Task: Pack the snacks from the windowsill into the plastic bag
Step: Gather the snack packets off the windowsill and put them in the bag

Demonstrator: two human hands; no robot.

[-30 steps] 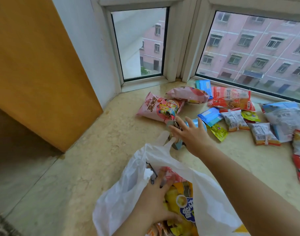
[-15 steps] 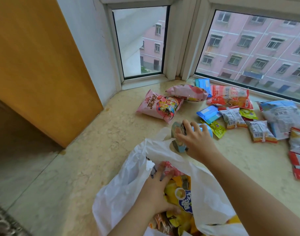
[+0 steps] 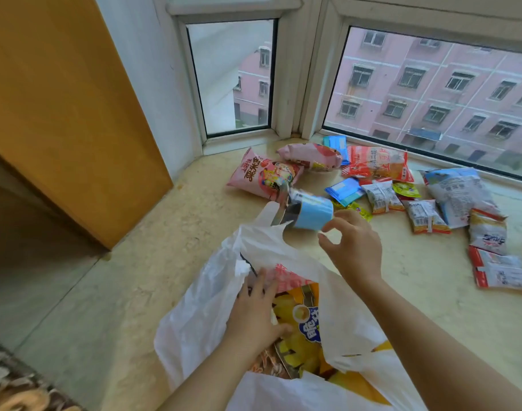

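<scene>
- Right hand [image 3: 353, 247] now lifted off the windowsill [image 3: 170, 247]; a second ago it lay flat over the blue-wrapped snack [image 3: 308, 213] on the stone, half a second ago it was closing on it.
- Grip: thumb and forefinger curl toward the snack's right end. The packet is motion-blurred and sits at the fingertips; cannot tell whether it is pinched or already let go.
- Snack position: in the air, at 11 o'clock from the right hand, just above the far lip of the plastic bag [image 3: 200, 315], not yet inside.
- Left hand [image 3: 253, 310] inside the bag mouth, fingers fairly straight, pressing on the yellow chip packet [image 3: 298, 336] already packed; it has stayed there through all three frames and keeps the mouth spread.
- Meaning for the task, as a judgement: one more item is leaving the sill and should drop into the bag next; the opening looks wide enough.
- Left on the sill: pink puffed-rice bag [image 3: 261, 176] at 12 o'clock from the bag, and a spread of small packets from 1 to 3 o'clock, along the window.
- Progress: early to middle; most snacks are unpacked.
</scene>
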